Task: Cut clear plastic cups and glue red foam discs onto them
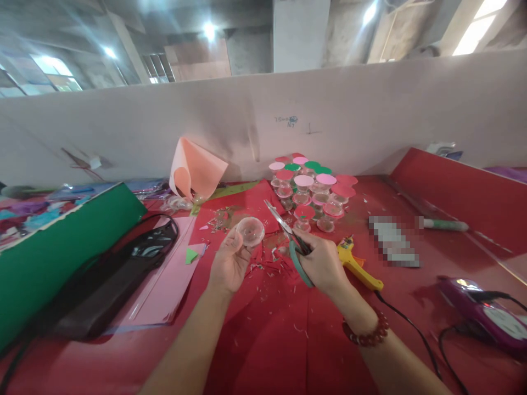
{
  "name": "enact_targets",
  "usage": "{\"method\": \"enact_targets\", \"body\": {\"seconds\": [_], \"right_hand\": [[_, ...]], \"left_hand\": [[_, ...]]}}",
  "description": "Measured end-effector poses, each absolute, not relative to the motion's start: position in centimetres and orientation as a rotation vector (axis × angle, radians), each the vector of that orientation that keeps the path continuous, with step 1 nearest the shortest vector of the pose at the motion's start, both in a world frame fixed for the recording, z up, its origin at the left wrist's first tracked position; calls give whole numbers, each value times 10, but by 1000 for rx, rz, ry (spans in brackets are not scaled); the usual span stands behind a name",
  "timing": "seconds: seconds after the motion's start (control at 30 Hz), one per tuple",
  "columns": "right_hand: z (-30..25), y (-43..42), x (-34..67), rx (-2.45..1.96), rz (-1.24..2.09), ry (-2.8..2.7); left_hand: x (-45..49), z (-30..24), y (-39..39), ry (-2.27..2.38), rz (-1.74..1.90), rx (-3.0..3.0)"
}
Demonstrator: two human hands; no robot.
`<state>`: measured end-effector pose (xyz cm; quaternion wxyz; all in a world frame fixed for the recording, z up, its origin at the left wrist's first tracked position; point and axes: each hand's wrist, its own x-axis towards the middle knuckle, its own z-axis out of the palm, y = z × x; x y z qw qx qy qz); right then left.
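My left hand (231, 260) is closed on a small clear plastic cup (251, 232), its round face turned up towards me. In my right hand (325, 263) is a pair of scissors (284, 222) with dark green handles, the blades pointing up and left beyond the cup. The two hands are apart, and the blades do not touch the cup. Behind them stands a group of clear plastic cups (302, 197) topped with red, pink and green paper discs (303, 181). Paper scraps (267, 260) lie scattered on the red sheet (263, 323) below my hands.
Right of my right hand lies a yellow glue gun (358, 266) with a black cord. A purple power strip (486, 312) sits at far right. On the left are pink paper sheets (173, 280), a black bag (111, 280) and a green board (74, 258). A wall (230, 126) closes the back.
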<state>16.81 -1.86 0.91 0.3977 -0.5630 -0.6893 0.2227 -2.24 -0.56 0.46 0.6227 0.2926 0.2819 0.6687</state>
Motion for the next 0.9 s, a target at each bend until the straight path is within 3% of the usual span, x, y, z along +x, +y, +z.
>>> {"method": "enact_targets", "body": {"seconds": [0.37,0.53,0.9], "right_hand": [[-10,-17,162,-1874,271,-2052],[1,-18,166,-1736,348,-1898],[0,-20,162,-1405,147,-1923]], "left_hand": [[-23,0,-4,613,1459,592],[-23,1,-5,583,1458,574],[-19,0,-5,681,1468,776]]}}
